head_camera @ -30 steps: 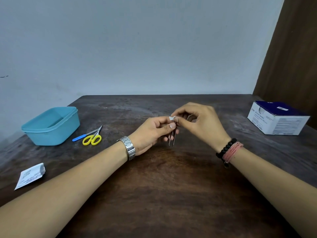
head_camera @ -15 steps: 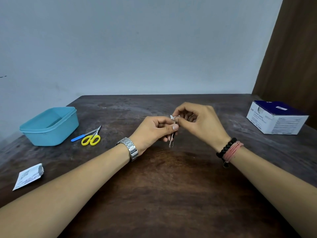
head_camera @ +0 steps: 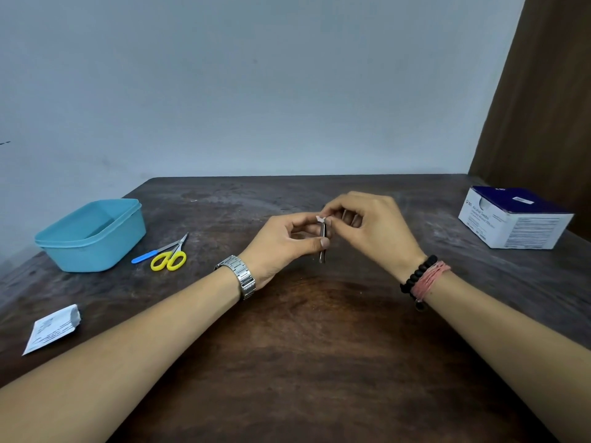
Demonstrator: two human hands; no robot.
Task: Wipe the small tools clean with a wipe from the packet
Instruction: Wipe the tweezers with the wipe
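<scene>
Above the middle of the desk (head_camera: 319, 362), the left hand (head_camera: 281, 244) has its fingers curled round a pair of metal tweezers (head_camera: 322, 247), thumb pressed against the shaft, the tool hanging roughly upright. The right hand (head_camera: 371, 231) pinches a small white wipe (head_camera: 321, 219) between thumb and forefinger at the tweezers' upper end, its other fingers curled in.

On the desk lie one pair of yellow-handled scissors (head_camera: 169, 255), one small blue-handled tool (head_camera: 150, 254) just beside them, one blue tub (head_camera: 92, 235) at the left, one torn white packet (head_camera: 52, 327) near the left edge, and one blue and white box (head_camera: 515, 219) at the right.

The desk is dark, worn wood. A plain pale wall stands behind it, with a brown panel at the right.
</scene>
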